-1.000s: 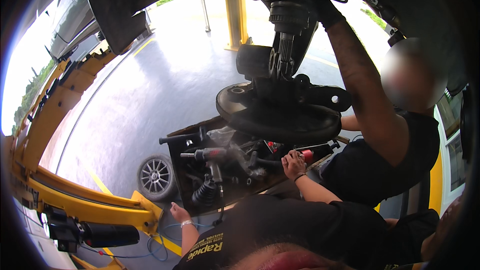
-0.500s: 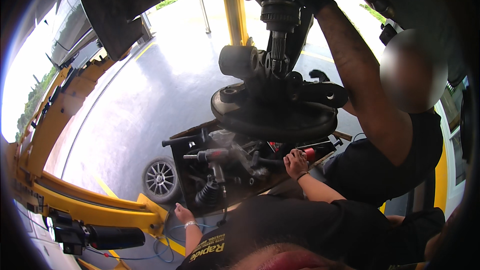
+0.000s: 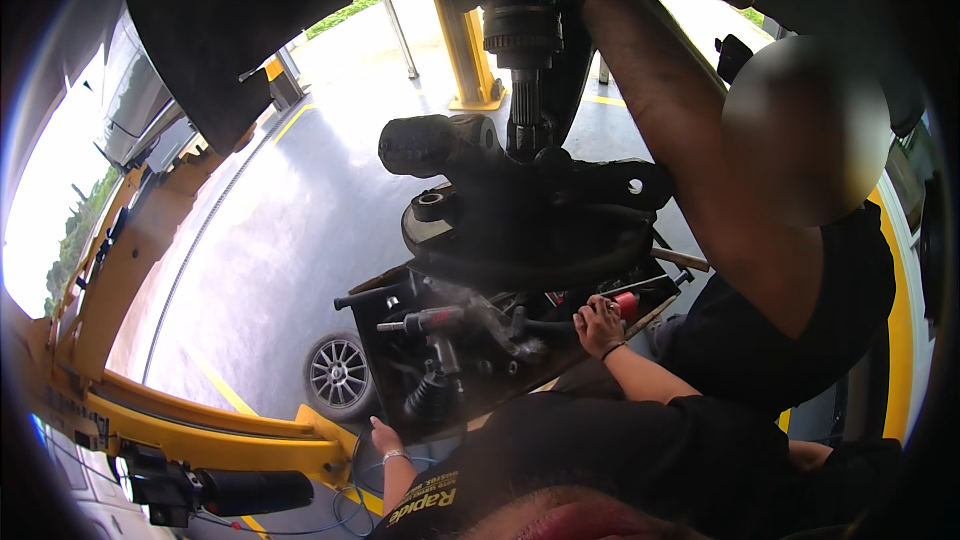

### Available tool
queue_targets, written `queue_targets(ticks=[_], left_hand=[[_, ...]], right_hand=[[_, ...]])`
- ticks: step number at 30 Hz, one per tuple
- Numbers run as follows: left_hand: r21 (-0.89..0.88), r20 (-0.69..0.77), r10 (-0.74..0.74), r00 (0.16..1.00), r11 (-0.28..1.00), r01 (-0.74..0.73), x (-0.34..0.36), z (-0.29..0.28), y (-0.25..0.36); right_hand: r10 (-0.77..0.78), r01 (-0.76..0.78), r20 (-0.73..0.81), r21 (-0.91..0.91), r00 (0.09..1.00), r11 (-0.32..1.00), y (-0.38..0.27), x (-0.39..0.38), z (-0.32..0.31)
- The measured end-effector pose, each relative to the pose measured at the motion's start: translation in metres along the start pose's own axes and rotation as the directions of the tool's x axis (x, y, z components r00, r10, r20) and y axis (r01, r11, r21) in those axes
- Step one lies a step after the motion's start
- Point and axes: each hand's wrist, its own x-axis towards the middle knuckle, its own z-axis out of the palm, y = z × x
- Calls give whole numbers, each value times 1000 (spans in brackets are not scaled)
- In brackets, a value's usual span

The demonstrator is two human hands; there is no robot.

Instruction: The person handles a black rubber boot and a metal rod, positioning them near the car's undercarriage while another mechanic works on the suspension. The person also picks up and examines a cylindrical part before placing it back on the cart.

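Note:
My right hand (image 3: 598,327) is over the right part of a dark tool tray (image 3: 540,377), wearing a dark wristband. Its fingers are bent and closed, right beside a red cylindrical object (image 3: 627,303); whatever may be inside them is hidden. At the tray's near left corner is my left hand (image 3: 385,438), with a light bracelet at the wrist. One digit sticks out from it, while the other fingers are hidden. An air impact wrench (image 3: 435,322) lies in the tray. Near it are a ribbed black rubber boot (image 3: 427,397) and a greyish metal arm (image 3: 490,315).
Above the tray hang a splined shaft (image 3: 525,100) and a dark suspension arm (image 3: 590,183). At right, a co-worker's raised arm (image 3: 690,110) reaches up among the parts. A wheel (image 3: 340,375) lies left of the tray, near yellow lift arms (image 3: 210,425) and a blue hose (image 3: 350,505).
The view has shifted slightly. The cylindrical end of the suspension part has swung left, and the co-worker's arm and head appear further left. My hands keep their places at the tray.

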Motion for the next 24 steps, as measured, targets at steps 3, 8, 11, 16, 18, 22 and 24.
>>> queue_targets(ticks=[3, 8, 11, 16, 18, 22, 24], left_hand=[[-24, -3, 25, 1000, 999, -25, 2, 2, -4], [-19, 39, 29, 999, 999, -28, 9, 3, -9], [-103, 71, 11, 997, 995, -4, 15, 6, -13], [-371, 159, -77, 984, 919, 132, 19, 8, -15], [-425, 191, -125, 974, 884, 197, 15, 7, -12], [-383, 140, -69, 988, 916, 118, 3, 1, -2], [-378, 116, -35, 993, 923, 77, -3, -3, 2]], right_hand=[[6, -5, 27, -20, 1000, 1000, 0, 0, -1], [-3, 4, 42, -25, 999, 1000, 1, 1, -3], [-7, 8, 52, -10, 999, 1000, 1, 1, -5], [-33, 34, 34, -30, 999, 999, 0, 2, -6], [-41, 42, 13, -29, 999, 999, 0, 2, -6], [-50, 50, -21, -20, 999, 999, -2, 1, -9], [-39, 39, -16, -22, 999, 999, -2, 1, -10]])
